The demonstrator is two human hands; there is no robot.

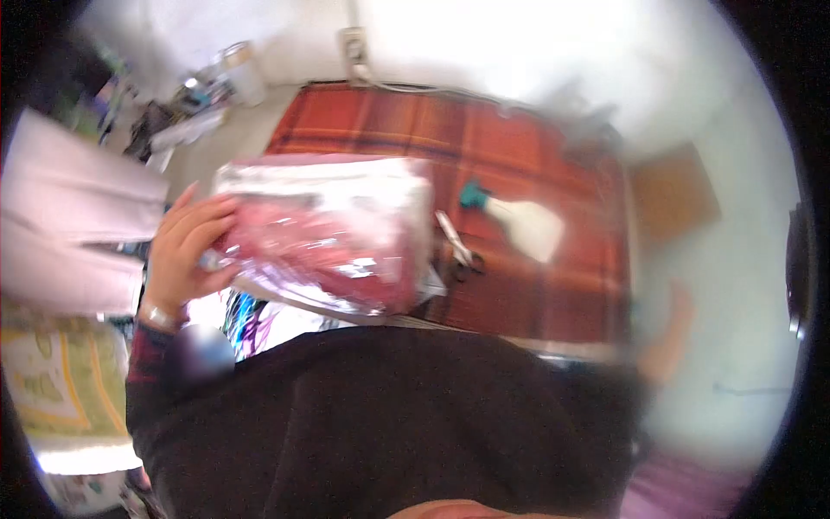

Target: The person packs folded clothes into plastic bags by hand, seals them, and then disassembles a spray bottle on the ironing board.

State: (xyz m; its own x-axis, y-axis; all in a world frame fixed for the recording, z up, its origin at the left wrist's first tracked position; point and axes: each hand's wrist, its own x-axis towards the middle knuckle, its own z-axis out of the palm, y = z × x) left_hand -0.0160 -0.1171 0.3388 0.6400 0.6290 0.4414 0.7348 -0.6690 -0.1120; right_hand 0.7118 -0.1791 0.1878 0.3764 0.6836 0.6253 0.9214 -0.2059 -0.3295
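A see-through plastic package of folded red and white cloth [328, 251] lies at the left front of the plaid-covered table. My left hand [186, 246] grips its left edge, with the fingers over the top and the thumb lower down. Out to the right, beyond the table's side, my right hand [679, 320] is smeared by motion, and its fingers cannot be made out. Scissors [461, 246] with dark handles lie just right of the package. Farther right is a white spray bottle [523, 225] with a green head, on its side.
An orange and red plaid cloth [372, 121] covers the table. A power outlet [354, 45] with a plugged-in cord is on the wall behind. Pale pink trousers [78, 216] hang at the left. A brown cardboard piece [676, 195] is at the right.
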